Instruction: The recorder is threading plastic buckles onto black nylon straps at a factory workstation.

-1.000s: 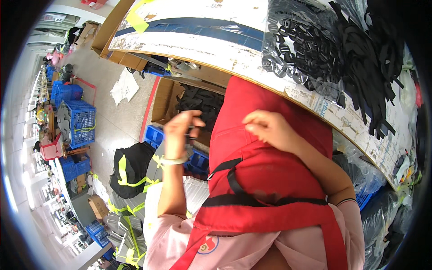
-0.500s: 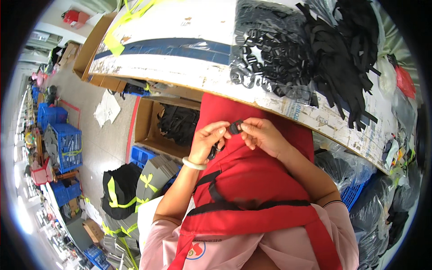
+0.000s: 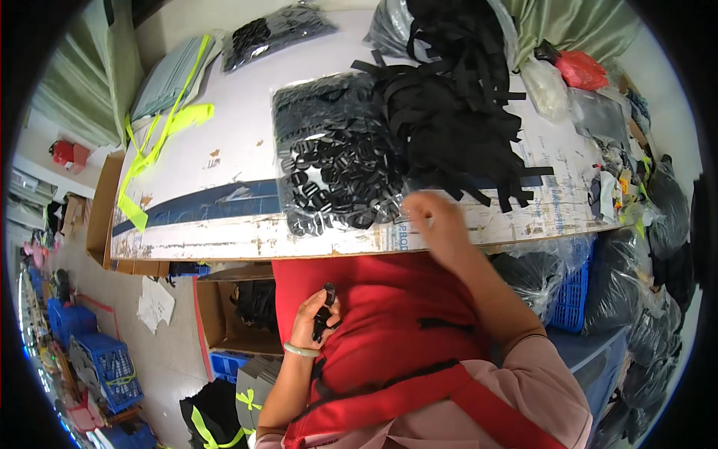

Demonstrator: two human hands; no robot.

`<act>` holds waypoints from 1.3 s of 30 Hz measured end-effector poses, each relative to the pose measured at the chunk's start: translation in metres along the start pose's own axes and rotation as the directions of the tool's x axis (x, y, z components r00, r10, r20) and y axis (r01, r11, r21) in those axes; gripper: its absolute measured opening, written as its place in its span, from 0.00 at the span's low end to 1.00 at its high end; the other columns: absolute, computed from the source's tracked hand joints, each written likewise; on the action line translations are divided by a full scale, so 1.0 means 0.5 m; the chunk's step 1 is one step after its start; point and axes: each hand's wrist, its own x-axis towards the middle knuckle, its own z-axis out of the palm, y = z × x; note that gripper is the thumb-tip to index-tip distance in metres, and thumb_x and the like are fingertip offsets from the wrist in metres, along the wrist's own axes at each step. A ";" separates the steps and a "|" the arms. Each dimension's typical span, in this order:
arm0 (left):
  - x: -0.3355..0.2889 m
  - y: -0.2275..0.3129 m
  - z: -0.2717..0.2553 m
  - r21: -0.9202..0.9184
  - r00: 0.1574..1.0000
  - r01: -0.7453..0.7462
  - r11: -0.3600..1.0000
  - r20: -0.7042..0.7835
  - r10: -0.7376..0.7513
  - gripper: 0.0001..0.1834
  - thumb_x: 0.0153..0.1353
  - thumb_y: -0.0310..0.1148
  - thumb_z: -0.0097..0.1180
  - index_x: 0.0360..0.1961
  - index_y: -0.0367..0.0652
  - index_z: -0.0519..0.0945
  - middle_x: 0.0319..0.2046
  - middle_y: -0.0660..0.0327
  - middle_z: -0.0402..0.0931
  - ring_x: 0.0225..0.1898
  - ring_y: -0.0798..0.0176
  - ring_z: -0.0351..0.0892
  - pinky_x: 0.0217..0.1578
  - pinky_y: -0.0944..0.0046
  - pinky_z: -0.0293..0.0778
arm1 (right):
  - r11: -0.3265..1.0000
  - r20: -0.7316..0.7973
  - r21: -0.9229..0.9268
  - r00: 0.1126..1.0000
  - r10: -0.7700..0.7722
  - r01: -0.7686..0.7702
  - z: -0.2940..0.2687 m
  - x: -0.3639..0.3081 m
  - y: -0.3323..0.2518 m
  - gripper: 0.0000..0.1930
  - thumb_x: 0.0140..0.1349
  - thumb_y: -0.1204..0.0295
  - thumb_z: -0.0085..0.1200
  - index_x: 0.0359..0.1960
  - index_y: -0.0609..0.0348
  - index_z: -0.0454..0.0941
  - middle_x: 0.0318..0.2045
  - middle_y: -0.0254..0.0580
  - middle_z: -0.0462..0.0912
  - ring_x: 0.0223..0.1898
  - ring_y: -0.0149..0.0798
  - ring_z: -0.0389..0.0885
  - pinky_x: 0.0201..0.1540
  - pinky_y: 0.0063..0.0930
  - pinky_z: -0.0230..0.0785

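Observation:
My left hand [image 3: 314,320] is closed around a black plastic buckle [image 3: 329,292] with a black piece hanging below it, in front of the red apron [image 3: 374,299]. My right hand [image 3: 440,228] is over the front edge of the table, beside the lower right corner of a clear bag of black buckles [image 3: 336,176]. Its fingers bend downward and are blurred, so their grip does not show. Just beyond this hand lies a pile of black straps [image 3: 456,123].
The worn white table [image 3: 179,243] carries neon yellow strips [image 3: 161,138], grey folded fabric [image 3: 168,78] and another bag of black parts [image 3: 277,34]. Below its edge stand a cardboard box [image 3: 217,318] and a blue crate [image 3: 572,292]. Plastic-wrapped bundles [image 3: 621,284] line the right side.
Both hands were together at the buckle over my lap. The right hand has let go and moved up to the table; the left has lowered with the buckle. My view has swung toward the table.

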 end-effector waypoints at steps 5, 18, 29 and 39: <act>0.021 -0.006 0.039 0.033 0.996 0.078 0.996 0.049 -0.080 0.15 0.66 0.41 0.52 0.36 0.38 0.76 0.25 0.63 0.72 0.19 0.71 0.66 0.12 0.75 0.56 | 0.764 -0.153 -0.611 0.916 -0.371 0.208 -0.091 0.090 0.215 0.13 0.54 0.71 0.59 0.42 0.54 0.80 0.47 0.40 0.77 0.51 0.46 0.72 0.55 0.37 0.63; 0.009 -0.020 0.012 0.186 0.998 0.063 0.981 -0.014 -0.062 0.15 0.65 0.41 0.54 0.39 0.38 0.78 0.23 0.66 0.72 0.19 0.72 0.67 0.12 0.75 0.57 | 0.848 0.175 -0.507 0.982 -0.071 0.152 -0.227 -0.031 0.173 0.18 0.51 0.77 0.57 0.46 0.55 0.79 0.54 0.43 0.73 0.57 0.48 0.68 0.60 0.37 0.61; 0.009 -0.028 0.022 0.256 0.997 0.053 0.965 -0.061 -0.038 0.13 0.66 0.41 0.53 0.36 0.41 0.78 0.21 0.66 0.73 0.19 0.73 0.69 0.14 0.75 0.60 | 0.888 -0.121 -0.397 0.946 -0.302 0.233 -0.192 0.127 0.063 0.13 0.56 0.75 0.57 0.44 0.56 0.79 0.43 0.40 0.79 0.47 0.46 0.74 0.53 0.35 0.65; 0.014 -0.028 0.018 0.317 0.990 -0.123 0.941 -0.023 0.137 0.09 0.66 0.32 0.54 0.30 0.39 0.79 0.21 0.66 0.73 0.21 0.74 0.67 0.24 0.74 0.63 | 0.736 0.008 -0.564 0.894 -0.448 0.374 -0.170 0.212 0.037 0.05 0.53 0.71 0.59 0.29 0.59 0.78 0.36 0.37 0.79 0.43 0.43 0.74 0.49 0.34 0.62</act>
